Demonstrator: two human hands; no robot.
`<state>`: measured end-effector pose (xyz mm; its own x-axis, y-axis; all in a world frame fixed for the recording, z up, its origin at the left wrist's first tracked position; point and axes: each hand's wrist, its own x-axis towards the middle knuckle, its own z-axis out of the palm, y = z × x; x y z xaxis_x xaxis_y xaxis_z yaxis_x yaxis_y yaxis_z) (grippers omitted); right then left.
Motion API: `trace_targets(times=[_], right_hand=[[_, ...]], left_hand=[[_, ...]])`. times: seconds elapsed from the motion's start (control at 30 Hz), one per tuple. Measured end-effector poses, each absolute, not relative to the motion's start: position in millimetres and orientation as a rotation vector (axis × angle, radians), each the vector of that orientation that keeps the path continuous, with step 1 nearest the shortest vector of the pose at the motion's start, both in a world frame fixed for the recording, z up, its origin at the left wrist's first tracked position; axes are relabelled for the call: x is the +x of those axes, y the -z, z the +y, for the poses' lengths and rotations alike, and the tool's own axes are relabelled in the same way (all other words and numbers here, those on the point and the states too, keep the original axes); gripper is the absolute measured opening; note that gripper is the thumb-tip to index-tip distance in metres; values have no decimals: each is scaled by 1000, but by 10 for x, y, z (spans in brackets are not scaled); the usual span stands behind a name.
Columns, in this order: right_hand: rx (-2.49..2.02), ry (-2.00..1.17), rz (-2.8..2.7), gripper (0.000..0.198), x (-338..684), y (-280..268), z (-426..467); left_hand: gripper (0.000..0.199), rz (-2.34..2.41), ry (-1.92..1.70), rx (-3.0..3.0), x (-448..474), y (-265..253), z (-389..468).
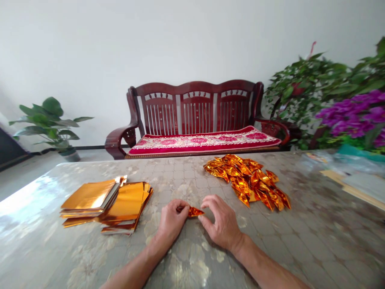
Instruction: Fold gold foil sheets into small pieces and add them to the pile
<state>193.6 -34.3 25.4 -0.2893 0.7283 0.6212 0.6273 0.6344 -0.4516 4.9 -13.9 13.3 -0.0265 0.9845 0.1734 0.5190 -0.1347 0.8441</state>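
Note:
A small folded piece of shiny orange-gold foil paper with a pointed right end lies between my two hands, just over the table. My left hand pinches its left end between thumb and fingers, covering that part. Around the pointed end, my right hand curves with thumb and index finger apart, the tip in the gap between them. To the left sit stacks of flat gold foil sheets, unevenly piled. A heap of folded foil pieces of similar look lies beyond my right hand.
A patterned, glossy cover lies over the table. Plastic bags and papers lie at the right edge beside purple flowers. Behind the table stands a dark red wooden bench with a red patterned cushion. A potted plant stands left.

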Motion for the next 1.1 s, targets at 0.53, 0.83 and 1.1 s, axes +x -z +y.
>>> trace_targets(times=[0.53,0.83,1.1], right_hand=[[-1022,-205,-2107,15,1925,-99,-276],[-1135,-220,-2010,19,1986,-93,-249],[-1129,-258,-1991,21,1990,-83,-246]], left_hand=[[26,1434,-1030,1653,29,-89,-150],[38,1499,-1058,2155,-211,-143,-211],[27,1254,-895,2371,-202,-144,-252]])
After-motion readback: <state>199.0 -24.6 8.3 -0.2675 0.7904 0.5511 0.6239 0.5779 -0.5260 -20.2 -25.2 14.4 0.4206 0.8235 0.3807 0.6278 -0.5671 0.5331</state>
